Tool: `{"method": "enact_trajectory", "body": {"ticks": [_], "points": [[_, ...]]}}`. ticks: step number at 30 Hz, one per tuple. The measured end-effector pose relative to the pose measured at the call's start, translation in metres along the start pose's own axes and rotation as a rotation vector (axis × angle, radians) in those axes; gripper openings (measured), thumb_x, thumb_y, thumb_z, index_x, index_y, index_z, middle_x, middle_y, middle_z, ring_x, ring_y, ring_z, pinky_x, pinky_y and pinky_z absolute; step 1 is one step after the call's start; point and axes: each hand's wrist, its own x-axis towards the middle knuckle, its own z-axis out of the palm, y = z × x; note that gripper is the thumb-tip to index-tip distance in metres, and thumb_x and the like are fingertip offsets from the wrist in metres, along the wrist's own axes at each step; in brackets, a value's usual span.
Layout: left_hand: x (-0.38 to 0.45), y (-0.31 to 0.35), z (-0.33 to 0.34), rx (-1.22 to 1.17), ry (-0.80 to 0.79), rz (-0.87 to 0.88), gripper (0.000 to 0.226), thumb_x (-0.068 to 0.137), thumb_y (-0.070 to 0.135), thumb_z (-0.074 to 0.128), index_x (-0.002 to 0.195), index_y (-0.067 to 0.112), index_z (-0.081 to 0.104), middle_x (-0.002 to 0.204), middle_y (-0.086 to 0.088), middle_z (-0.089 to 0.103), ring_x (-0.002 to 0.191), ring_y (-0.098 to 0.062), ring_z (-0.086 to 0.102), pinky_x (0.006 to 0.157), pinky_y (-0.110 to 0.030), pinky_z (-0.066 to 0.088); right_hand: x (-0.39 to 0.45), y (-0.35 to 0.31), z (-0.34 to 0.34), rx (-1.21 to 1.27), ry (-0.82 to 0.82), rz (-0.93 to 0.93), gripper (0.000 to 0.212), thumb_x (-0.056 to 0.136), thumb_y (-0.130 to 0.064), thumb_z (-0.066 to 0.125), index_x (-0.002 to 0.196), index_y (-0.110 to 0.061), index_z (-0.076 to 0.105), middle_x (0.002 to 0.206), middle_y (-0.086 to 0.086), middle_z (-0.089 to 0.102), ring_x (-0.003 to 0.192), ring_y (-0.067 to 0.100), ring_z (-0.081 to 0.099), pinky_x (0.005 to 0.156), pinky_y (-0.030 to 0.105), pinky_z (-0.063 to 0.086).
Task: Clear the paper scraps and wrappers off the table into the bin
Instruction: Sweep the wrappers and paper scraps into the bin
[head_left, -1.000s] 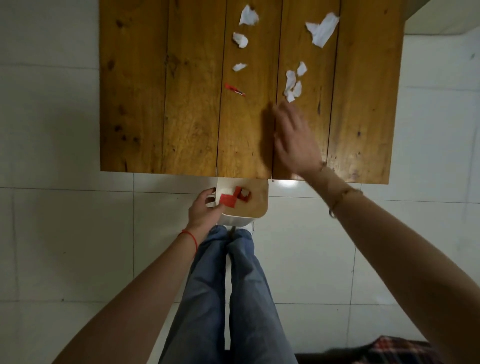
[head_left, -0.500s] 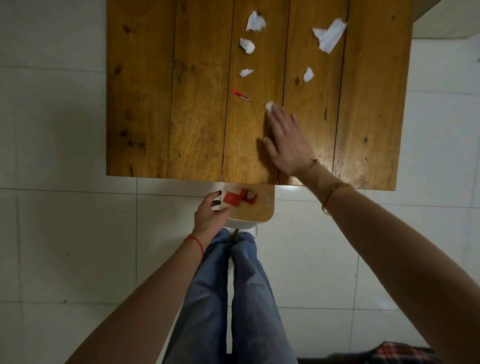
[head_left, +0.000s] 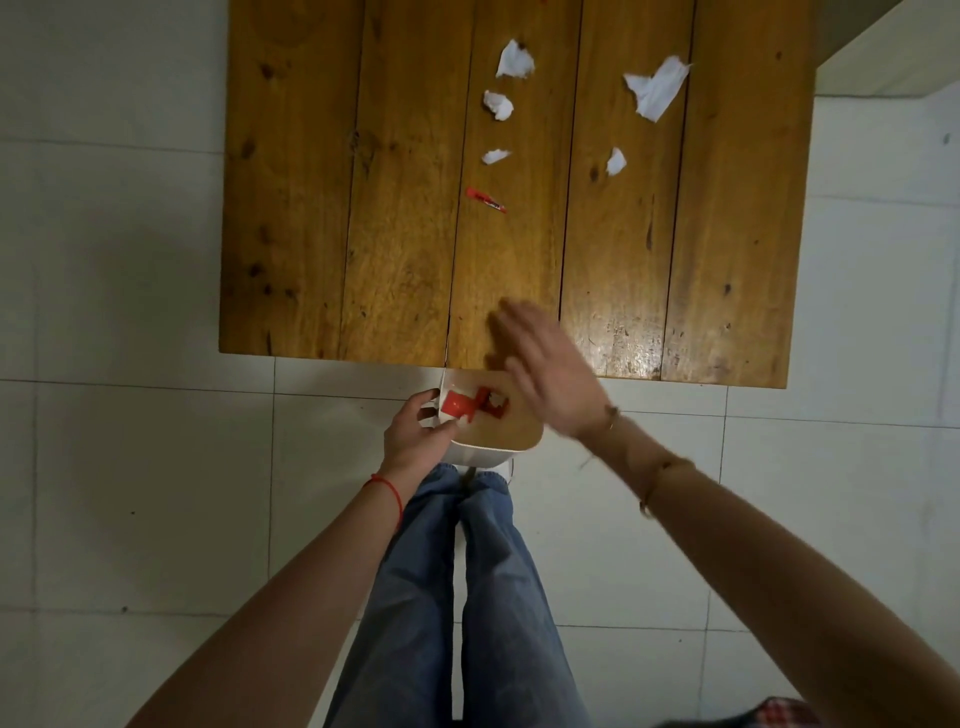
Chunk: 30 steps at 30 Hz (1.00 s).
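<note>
A small white bin (head_left: 480, 453) sits just under the near edge of the wooden table (head_left: 405, 249), with red wrappers (head_left: 467, 406) and a white scrap inside. My left hand (head_left: 418, 434) grips its left rim. My right hand (head_left: 545, 366), blurred and flat with fingers apart, is at the table's near edge over the bin's right side. On the table lie several white paper scraps: a large one (head_left: 657, 88) at the far right, a small one (head_left: 616, 161) below it, and three (head_left: 498, 104) in a column. A red wrapper (head_left: 485, 200) lies near them.
White floor tiles (head_left: 114, 441) surround the table. My legs in blue jeans (head_left: 467, 597) stand right behind the bin. A pale ledge (head_left: 883, 57) is at the top right, and plaid cloth (head_left: 779, 714) shows at the bottom right.
My right hand swept from the middle of the table back to its near edge over the bin; the cluster of small scraps that lay there is gone from the table. My left hand stayed on the bin.
</note>
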Motion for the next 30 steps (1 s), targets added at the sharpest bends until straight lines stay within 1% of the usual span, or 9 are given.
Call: {"method": "enact_trajectory", "body": {"ticks": [5, 8, 11, 15, 19, 23, 25, 28, 30], "points": [[0.004, 0.000, 0.004, -0.019, 0.009, -0.004, 0.051, 0.083, 0.019, 0.067, 0.132, 0.021, 0.053, 0.123, 0.003, 0.061, 0.102, -0.013, 0.057, 0.070, -0.017, 0.041, 0.070, 0.061, -0.060, -0.066, 0.180, 0.353, 0.059, 0.100, -0.038, 0.031, 0.151, -0.011, 0.017, 0.160, 0.012, 0.013, 0.147, 0.029, 0.009, 0.120, 0.045, 0.011], [0.005, 0.002, 0.005, -0.059, 0.017, -0.023, 0.048, 0.084, 0.016, 0.066, 0.130, 0.021, 0.054, 0.117, 0.004, 0.060, 0.100, -0.013, 0.056, 0.064, -0.011, 0.038, 0.102, 0.083, -0.081, -0.053, 0.166, 0.424, 0.063, 0.100, -0.039, 0.030, 0.152, -0.009, 0.011, 0.161, 0.014, 0.006, 0.148, 0.029, 0.002, 0.121, 0.043, 0.005], [0.005, 0.002, 0.006, -0.071, 0.013, -0.032, 0.047, 0.084, 0.013, 0.063, 0.129, 0.023, 0.055, 0.116, 0.003, 0.062, 0.103, -0.016, 0.059, 0.070, -0.015, 0.044, 0.123, 0.085, -0.086, -0.078, 0.118, 0.458, 0.065, 0.100, -0.042, 0.028, 0.152, -0.008, 0.007, 0.161, 0.015, 0.001, 0.148, 0.030, -0.002, 0.121, 0.043, 0.004], [0.004, 0.005, 0.008, -0.087, 0.020, -0.047, 0.047, 0.082, 0.014, 0.064, 0.128, 0.024, 0.056, 0.116, 0.001, 0.064, 0.103, -0.017, 0.060, 0.084, -0.027, 0.049, 0.136, 0.066, -0.080, -0.128, 0.063, 0.334, 0.066, 0.099, -0.045, 0.027, 0.152, -0.011, 0.005, 0.161, 0.012, 0.001, 0.148, 0.028, -0.002, 0.120, 0.041, 0.001], [0.005, 0.007, 0.008, -0.082, 0.024, -0.033, 0.046, 0.083, 0.013, 0.063, 0.128, 0.024, 0.056, 0.115, 0.001, 0.064, 0.105, -0.018, 0.060, 0.083, -0.025, 0.049, 0.150, 0.039, -0.066, -0.109, -0.005, 0.180, 0.064, 0.100, -0.048, 0.024, 0.153, -0.016, 0.007, 0.161, 0.010, 0.004, 0.148, 0.027, -0.001, 0.121, 0.042, 0.004], [0.004, 0.006, 0.008, -0.078, 0.026, -0.036, 0.046, 0.084, 0.012, 0.062, 0.128, 0.026, 0.056, 0.119, -0.001, 0.064, 0.107, -0.020, 0.061, 0.090, -0.030, 0.051, 0.157, 0.012, -0.052, -0.087, -0.066, 0.074, 0.063, 0.101, -0.048, 0.021, 0.153, -0.015, 0.010, 0.161, 0.008, 0.008, 0.148, 0.023, 0.001, 0.119, 0.037, 0.002], [0.004, 0.005, 0.006, -0.076, 0.022, -0.034, 0.046, 0.084, 0.013, 0.061, 0.129, 0.025, 0.056, 0.120, -0.001, 0.064, 0.109, -0.020, 0.061, 0.088, -0.027, 0.049, 0.151, 0.002, -0.042, -0.108, -0.096, 0.033, 0.063, 0.101, -0.047, 0.022, 0.152, -0.011, 0.013, 0.161, 0.007, 0.008, 0.148, 0.022, 0.002, 0.118, 0.034, 0.001], [0.002, 0.004, 0.004, -0.082, 0.021, -0.027, 0.048, 0.083, 0.018, 0.065, 0.130, 0.025, 0.056, 0.120, 0.001, 0.063, 0.105, -0.016, 0.060, 0.071, -0.016, 0.043, 0.126, -0.004, -0.026, -0.108, -0.100, -0.004, 0.064, 0.101, -0.047, 0.021, 0.151, -0.009, 0.014, 0.161, 0.006, 0.010, 0.148, 0.021, 0.003, 0.120, 0.035, 0.005], [0.001, 0.004, 0.002, -0.080, 0.016, -0.027, 0.049, 0.083, 0.020, 0.066, 0.130, 0.025, 0.055, 0.118, 0.003, 0.061, 0.102, -0.014, 0.058, 0.066, -0.013, 0.040, 0.099, -0.006, -0.016, -0.113, -0.123, -0.046, 0.063, 0.101, -0.047, 0.021, 0.152, -0.010, 0.013, 0.161, 0.005, 0.009, 0.148, 0.018, 0.000, 0.121, 0.035, 0.006]]}}
